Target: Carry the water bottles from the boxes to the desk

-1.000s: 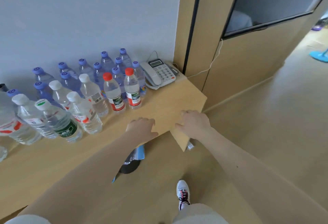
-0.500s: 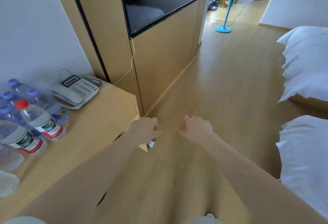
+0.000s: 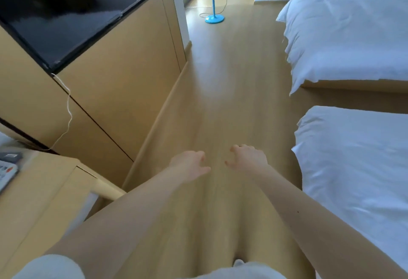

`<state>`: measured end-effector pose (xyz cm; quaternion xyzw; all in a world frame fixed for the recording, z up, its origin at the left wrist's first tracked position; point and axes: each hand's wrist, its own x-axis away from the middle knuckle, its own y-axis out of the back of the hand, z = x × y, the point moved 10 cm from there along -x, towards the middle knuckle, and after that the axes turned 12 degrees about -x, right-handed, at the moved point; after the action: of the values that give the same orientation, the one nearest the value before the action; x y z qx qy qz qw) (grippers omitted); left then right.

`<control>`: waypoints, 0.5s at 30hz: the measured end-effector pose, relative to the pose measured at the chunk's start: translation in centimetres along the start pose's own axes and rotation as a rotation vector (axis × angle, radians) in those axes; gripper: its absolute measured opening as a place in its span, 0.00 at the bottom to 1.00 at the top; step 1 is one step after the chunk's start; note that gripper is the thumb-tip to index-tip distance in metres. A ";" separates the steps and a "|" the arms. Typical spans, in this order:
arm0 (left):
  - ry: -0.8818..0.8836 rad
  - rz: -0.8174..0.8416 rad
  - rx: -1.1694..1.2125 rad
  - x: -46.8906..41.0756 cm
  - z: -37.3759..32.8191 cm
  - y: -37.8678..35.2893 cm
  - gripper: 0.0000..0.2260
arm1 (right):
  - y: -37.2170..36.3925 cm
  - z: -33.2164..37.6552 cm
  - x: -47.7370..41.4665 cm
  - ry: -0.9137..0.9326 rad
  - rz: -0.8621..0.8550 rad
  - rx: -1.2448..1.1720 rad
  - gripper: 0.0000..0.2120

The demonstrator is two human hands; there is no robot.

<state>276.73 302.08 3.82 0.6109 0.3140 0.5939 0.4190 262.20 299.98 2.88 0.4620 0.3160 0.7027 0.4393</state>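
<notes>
left hand [image 3: 189, 165], right hand [image 3: 247, 159]: fingers [image 3: 234, 149] loose, hold nothing, above floor [image 3: 220, 102]. worktop [image 3: 44, 190] near left. no water bottles, no boxes in view. guess: full water bottles heavy, smooth, slippery; grab round middle.

Both arms are bare down to the left hand [image 3: 190, 165] and the right hand [image 3: 249, 159]. A white short sleeve [image 3: 51, 266] covers the left upper arm. Pale, whitish clothing [image 3: 249, 273] shows along the bottom edge between the arms, and the rounded tip of a light-coloured shoe [image 3: 238, 262] shows just above it.
</notes>
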 end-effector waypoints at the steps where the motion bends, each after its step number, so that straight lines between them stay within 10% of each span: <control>1: -0.012 0.006 -0.016 -1.0 -1.3 0.2 0.20 | 0.3 -1.4 -0.5 -0.010 0.002 0.013 0.24; 15: -0.238 0.055 -0.168 -15.1 -8.0 3.6 0.19 | 3.2 -10.4 -9.1 -0.201 -0.022 -0.029 0.22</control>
<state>266.94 288.27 -0.41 0.6481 0.1945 0.5529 0.4863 253.22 289.96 -1.66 0.5203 0.2653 0.6525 0.4829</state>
